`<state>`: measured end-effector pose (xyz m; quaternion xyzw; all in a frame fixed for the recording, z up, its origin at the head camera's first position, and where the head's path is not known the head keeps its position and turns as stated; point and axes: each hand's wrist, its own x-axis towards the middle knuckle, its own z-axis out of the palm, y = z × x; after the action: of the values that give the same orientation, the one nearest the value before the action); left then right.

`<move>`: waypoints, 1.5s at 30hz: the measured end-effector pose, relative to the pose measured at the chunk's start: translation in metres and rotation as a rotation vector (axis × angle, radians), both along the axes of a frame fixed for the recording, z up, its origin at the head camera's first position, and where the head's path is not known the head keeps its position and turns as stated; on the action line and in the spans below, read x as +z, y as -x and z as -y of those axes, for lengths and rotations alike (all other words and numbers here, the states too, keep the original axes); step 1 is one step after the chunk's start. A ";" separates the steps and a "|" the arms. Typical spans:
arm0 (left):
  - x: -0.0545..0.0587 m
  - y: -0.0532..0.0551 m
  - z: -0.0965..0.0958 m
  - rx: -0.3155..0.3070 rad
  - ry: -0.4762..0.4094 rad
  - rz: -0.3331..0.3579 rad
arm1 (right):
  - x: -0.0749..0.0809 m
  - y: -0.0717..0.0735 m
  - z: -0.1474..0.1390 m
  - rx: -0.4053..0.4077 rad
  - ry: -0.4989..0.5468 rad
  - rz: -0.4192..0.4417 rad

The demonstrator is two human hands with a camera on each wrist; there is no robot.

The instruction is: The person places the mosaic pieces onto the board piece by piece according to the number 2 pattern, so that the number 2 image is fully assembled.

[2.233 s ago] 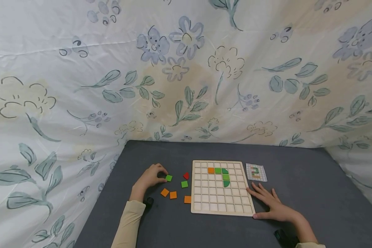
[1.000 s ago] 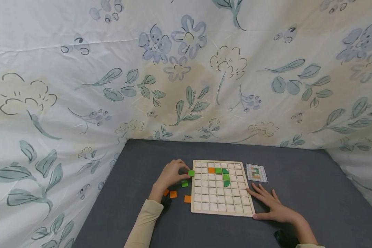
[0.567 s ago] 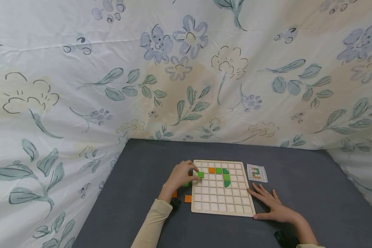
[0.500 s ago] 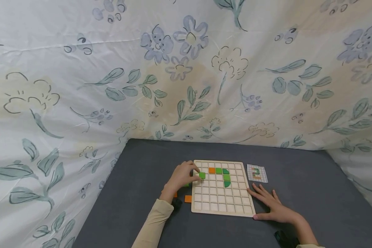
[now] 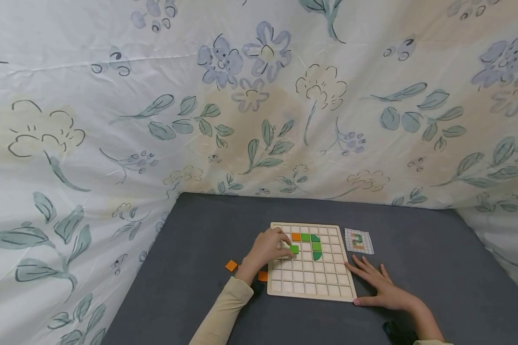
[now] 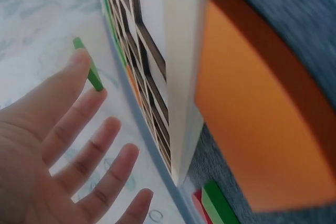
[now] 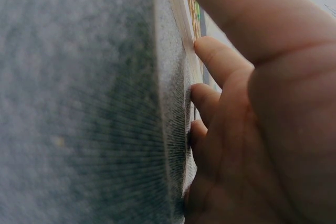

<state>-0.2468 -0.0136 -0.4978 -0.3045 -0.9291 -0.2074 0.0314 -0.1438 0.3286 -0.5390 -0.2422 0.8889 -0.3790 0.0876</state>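
Between thumb and index finger, my left hand (image 5: 267, 247) pinches a green square tile (image 5: 294, 249) above the left half of the wooden grid board (image 5: 311, 287). The left wrist view shows that tile (image 6: 88, 64) edge-on at the fingertips, the other fingers loosely extended. On the board sit an orange square tile (image 5: 295, 236), a green square (image 5: 305, 237), a dark green rounded piece (image 5: 314, 237), another green square (image 5: 316, 246) and a second dark green rounded piece (image 5: 317, 256). My right hand (image 5: 382, 287) rests with spread fingers at the board's right edge, thumb by its near corner.
A pattern card (image 5: 359, 241) lies right of the board. Loose orange tiles (image 5: 231, 266) lie to its left, one orange tile (image 5: 263, 276) against its edge. A green tile (image 6: 218, 203) and a red piece (image 6: 199, 205) show in the left wrist view. A floral curtain (image 5: 259, 120) hangs behind the table.
My left hand has carried the green tile rightward from the loose pieces at the left to over the board. My right hand has stayed at the board's edge.
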 end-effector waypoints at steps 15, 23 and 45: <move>0.000 -0.002 -0.018 -0.019 0.057 -0.016 | 0.003 -0.001 0.001 0.008 0.007 -0.012; 0.002 0.000 -0.028 -0.049 0.115 -0.037 | 0.003 -0.001 0.000 0.007 0.008 -0.003; -0.006 0.003 -0.041 -0.064 0.223 -0.149 | 0.002 -0.001 0.000 0.013 0.021 -0.006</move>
<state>-0.2502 0.0274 -0.5033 -0.3503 -0.9313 -0.0804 0.0598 -0.1432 0.3290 -0.5365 -0.2498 0.8836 -0.3869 0.0847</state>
